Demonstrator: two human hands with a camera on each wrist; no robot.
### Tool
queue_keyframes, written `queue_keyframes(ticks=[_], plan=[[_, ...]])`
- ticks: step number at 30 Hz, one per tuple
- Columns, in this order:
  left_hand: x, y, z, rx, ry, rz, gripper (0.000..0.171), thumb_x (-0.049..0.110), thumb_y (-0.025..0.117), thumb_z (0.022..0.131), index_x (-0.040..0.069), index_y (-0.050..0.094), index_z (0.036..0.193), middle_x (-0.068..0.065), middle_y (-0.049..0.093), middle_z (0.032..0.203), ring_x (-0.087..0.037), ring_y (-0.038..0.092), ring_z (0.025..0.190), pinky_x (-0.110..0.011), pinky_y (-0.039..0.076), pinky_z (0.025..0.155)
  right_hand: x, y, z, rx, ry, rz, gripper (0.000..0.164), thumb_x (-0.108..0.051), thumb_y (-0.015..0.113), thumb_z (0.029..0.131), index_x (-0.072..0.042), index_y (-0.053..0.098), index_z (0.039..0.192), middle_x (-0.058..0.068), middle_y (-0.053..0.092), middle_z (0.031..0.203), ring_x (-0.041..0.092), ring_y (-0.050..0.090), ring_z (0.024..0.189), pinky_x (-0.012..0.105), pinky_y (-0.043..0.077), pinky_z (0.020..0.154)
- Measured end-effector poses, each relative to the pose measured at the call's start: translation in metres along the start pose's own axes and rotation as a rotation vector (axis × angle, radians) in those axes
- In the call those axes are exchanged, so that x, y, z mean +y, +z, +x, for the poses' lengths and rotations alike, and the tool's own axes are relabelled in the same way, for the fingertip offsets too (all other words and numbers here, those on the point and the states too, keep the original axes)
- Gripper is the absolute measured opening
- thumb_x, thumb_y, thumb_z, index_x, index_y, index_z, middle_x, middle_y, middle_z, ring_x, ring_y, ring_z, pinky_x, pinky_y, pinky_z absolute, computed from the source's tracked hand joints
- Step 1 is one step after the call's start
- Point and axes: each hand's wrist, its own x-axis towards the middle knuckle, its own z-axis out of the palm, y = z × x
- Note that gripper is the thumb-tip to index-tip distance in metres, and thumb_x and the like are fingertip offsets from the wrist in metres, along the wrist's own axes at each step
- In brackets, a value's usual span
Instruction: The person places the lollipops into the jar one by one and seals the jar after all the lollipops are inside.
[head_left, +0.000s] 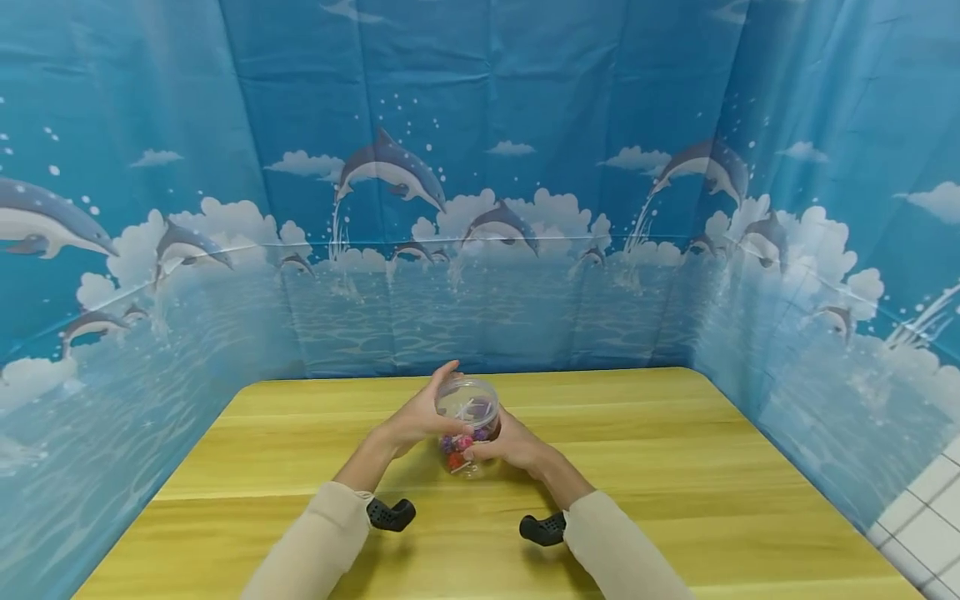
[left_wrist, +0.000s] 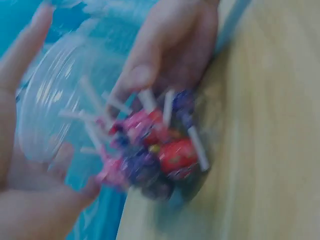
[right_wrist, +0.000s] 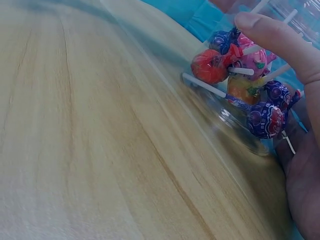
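Note:
A clear round plastic jar (head_left: 474,472) of wrapped lollipops (head_left: 457,459) stands over the table's far middle, between both hands. My left hand (head_left: 422,417) spans the jar's clear lid (head_left: 489,398) from the left, thumb across the near side and a finger raised behind. From the right, my right hand (head_left: 516,442) grips the jar's body lower down, its thumb along the near side. In the right wrist view the jar is tilted, with red, blue, pink and orange lollipops (right_wrist: 210,66) and white sticks inside. The left wrist view is blurred.
The yellow wood-grain table (head_left: 300,450) ends at a blue curtain (head_left: 525,325) printed with dolphins, which also runs along both sides. Black curved pieces (head_left: 392,515) stick out at both sleeve cuffs. White tiles (head_left: 930,517) show at the far right.

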Motion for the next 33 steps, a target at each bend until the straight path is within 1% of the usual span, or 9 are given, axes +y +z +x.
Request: queue_keyframes(ticks=[3,5,11,15,18,22,25,28,33], plan=[[-0.001,0.008,0.002,0.119,-0.016,0.005,0.101,0.025,0.09,0.083,0.019,0.024,0.16,-0.015,0.029,0.159,-0.04,0.045,0.135,-0.049,0.047,0.102,-0.002,-0.002,0.0,-0.003,-0.013,0.008,0.094,-0.013,0.082,0.089,-0.015,0.024,0.163,0.008,0.049,0.146,0.026,0.053,0.128,0.045,0.044,0.107],[-0.006,0.007,0.001,0.143,-0.021,-0.042,0.092,0.02,0.088,0.084,0.014,0.03,0.154,-0.019,0.034,0.153,-0.039,0.049,0.13,-0.046,0.049,0.099,-0.003,-0.003,0.001,-0.011,-0.006,0.008,0.094,-0.013,0.082,0.089,-0.013,0.023,0.162,0.008,0.049,0.145,0.026,0.053,0.128,0.045,0.044,0.107],[-0.021,-0.011,0.002,-0.004,0.042,-0.175,0.073,0.009,0.068,0.097,0.009,0.03,0.16,-0.02,0.037,0.156,-0.038,0.04,0.14,-0.045,0.042,0.107,-0.011,-0.004,0.004,-0.012,0.016,0.008,0.092,-0.013,0.082,0.089,-0.011,0.026,0.161,0.012,0.049,0.144,0.027,0.053,0.128,0.046,0.043,0.107],[-0.023,-0.017,0.006,-0.073,0.075,-0.234,0.079,0.011,0.063,0.101,0.008,0.016,0.165,-0.016,0.019,0.167,-0.037,0.023,0.151,-0.053,0.026,0.118,-0.013,-0.008,0.005,-0.008,0.008,0.0,0.091,-0.012,0.083,0.089,-0.013,0.026,0.161,0.012,0.049,0.144,0.027,0.053,0.127,0.046,0.044,0.107],[-0.025,-0.012,0.005,-0.057,0.063,-0.215,0.075,0.015,0.063,0.102,0.006,0.015,0.159,-0.017,0.011,0.168,-0.036,0.016,0.154,-0.055,0.024,0.118,-0.01,-0.008,0.0,-0.014,0.006,0.011,0.091,-0.012,0.082,0.089,-0.013,0.026,0.16,0.01,0.05,0.144,0.027,0.053,0.128,0.046,0.044,0.107],[-0.023,0.001,0.002,0.012,0.029,-0.107,0.064,0.014,0.069,0.098,0.005,0.024,0.142,-0.02,0.029,0.154,-0.038,0.037,0.141,-0.045,0.041,0.107,-0.004,-0.004,-0.007,-0.012,0.005,0.024,0.09,-0.012,0.083,0.089,-0.014,0.027,0.16,0.009,0.05,0.144,0.026,0.053,0.128,0.044,0.044,0.108],[-0.021,0.003,0.002,0.024,0.023,-0.069,0.064,0.011,0.072,0.095,0.004,0.03,0.144,-0.017,0.038,0.144,-0.037,0.048,0.128,-0.041,0.049,0.097,-0.004,-0.002,-0.008,-0.01,-0.001,0.022,0.09,-0.011,0.083,0.088,-0.015,0.028,0.159,0.01,0.049,0.144,0.026,0.054,0.127,0.044,0.044,0.107],[-0.025,-0.004,0.002,-0.028,0.025,-0.122,0.065,0.007,0.064,0.1,0.005,0.029,0.154,-0.022,0.036,0.152,-0.04,0.042,0.135,-0.047,0.042,0.107,-0.004,-0.002,-0.007,-0.026,0.005,0.026,0.09,-0.013,0.083,0.088,-0.015,0.028,0.159,0.01,0.051,0.143,0.026,0.054,0.127,0.045,0.044,0.107],[-0.029,-0.009,0.001,-0.074,0.02,-0.196,0.068,0.003,0.051,0.106,0.013,0.017,0.164,-0.018,0.015,0.167,-0.037,0.02,0.152,-0.057,0.019,0.119,-0.003,-0.003,-0.007,-0.033,0.017,0.042,0.089,-0.013,0.082,0.09,-0.014,0.028,0.161,0.009,0.052,0.142,0.027,0.055,0.127,0.047,0.044,0.107]])
